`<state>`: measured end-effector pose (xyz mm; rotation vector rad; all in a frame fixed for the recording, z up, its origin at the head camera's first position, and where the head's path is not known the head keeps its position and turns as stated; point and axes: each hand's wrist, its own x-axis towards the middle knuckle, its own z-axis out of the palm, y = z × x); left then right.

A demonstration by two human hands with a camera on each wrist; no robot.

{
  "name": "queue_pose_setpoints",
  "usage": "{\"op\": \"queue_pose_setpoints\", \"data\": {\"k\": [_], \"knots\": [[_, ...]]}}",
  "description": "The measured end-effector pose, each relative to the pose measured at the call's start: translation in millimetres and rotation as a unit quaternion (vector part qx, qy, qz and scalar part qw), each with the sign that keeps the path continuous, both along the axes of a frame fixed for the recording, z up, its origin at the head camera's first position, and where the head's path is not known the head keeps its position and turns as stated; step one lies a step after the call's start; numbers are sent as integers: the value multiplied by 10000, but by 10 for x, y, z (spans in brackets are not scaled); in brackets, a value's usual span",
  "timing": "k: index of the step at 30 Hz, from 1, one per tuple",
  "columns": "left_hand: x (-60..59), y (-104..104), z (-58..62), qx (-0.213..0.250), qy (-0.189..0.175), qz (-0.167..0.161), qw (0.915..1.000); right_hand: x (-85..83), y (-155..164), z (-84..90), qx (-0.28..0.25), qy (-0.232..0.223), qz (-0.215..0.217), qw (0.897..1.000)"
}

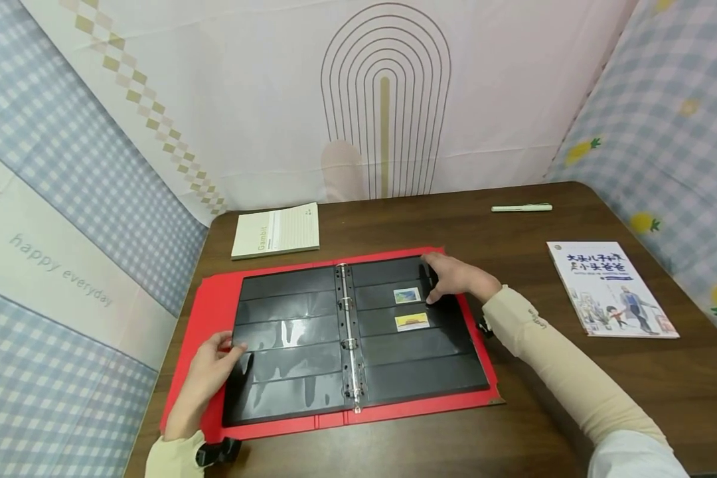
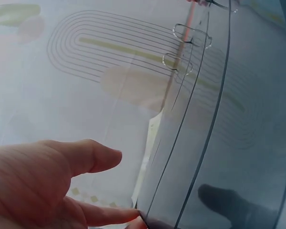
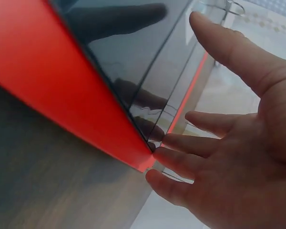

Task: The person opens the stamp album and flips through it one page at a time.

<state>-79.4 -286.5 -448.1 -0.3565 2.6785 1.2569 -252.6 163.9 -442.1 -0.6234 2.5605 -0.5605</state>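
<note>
Here the left hand (image 1: 206,375) rests with straight fingers on the near-left page edge of the open red binder (image 1: 209,305), which lies between both hands on the surface (image 1: 514,425). The right hand (image 1: 454,277), fingers seemingly straight, touches the far-right page edge, just beside two stamps (image 1: 407,295); a book (image 1: 609,289) lies further right.

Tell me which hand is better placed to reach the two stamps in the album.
Right, probably: the right hand rests on the right page's outer edge, beside both stamps. The left hand touches the far left page edge.
</note>
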Motion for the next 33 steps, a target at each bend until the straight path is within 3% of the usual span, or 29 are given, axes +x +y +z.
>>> {"op": "queue_pose_setpoints", "data": {"k": [5,12,18,21,27,33], "knots": [[-25,30,-33,-581,26,-243,9980,43,-28,-14,434,-238,3,9988],[-36,55,-36,-958,-386,-334,9941,30,-59,-29,502,-277,-75,9983],[-7,187,17,-1440,-299,-343,9885,57,-91,11,720,-354,-154,9967],[25,322,29,-1408,-174,-578,9882,86,-104,36,860,-298,-81,9958],[75,560,-64,-1037,-103,-1318,9858,136,-94,9,960,108,17,9953],[97,642,-105,-1090,-257,-1527,9819,206,-83,-25,603,580,-181,9963]]}}
